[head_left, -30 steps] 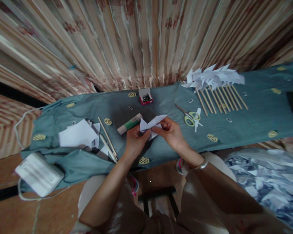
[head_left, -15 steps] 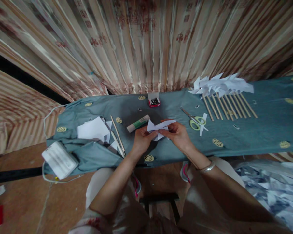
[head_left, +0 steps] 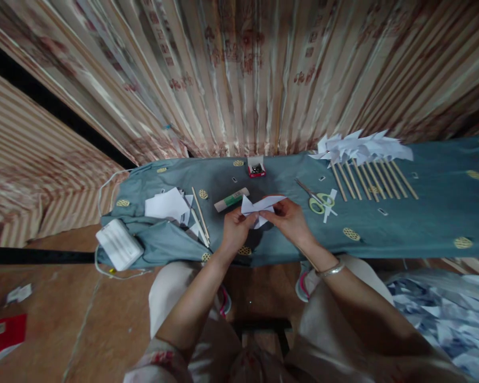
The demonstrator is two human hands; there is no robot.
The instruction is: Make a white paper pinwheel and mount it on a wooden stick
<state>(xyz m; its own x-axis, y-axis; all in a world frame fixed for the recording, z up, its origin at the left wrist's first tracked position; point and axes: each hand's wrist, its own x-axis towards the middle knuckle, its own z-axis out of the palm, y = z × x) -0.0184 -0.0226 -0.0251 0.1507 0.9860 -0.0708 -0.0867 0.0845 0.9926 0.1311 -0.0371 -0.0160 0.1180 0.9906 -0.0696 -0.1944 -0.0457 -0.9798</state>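
A folded white paper pinwheel is held above the cloth, pinched near its middle by both hands. My left hand grips its left side, and my right hand grips its right side, with a silver bangle on that wrist. Just beyond my left hand lies a white and green glue stick. A small red box stands behind it with its lid up and dark metallic pieces inside. To the right of my right hand rest scissors with green handles, partly over white paper strips.
Several paper pinwheels on wooden sticks lie in a row at the right. White paper sheets and a few sticks are at the left, near a white box-like device. A curtain hangs behind the cloth-covered table.
The view has shifted slightly, so the things at the left appear further right. Both hands keep hold of the paper pinwheel in nearly the same pose.
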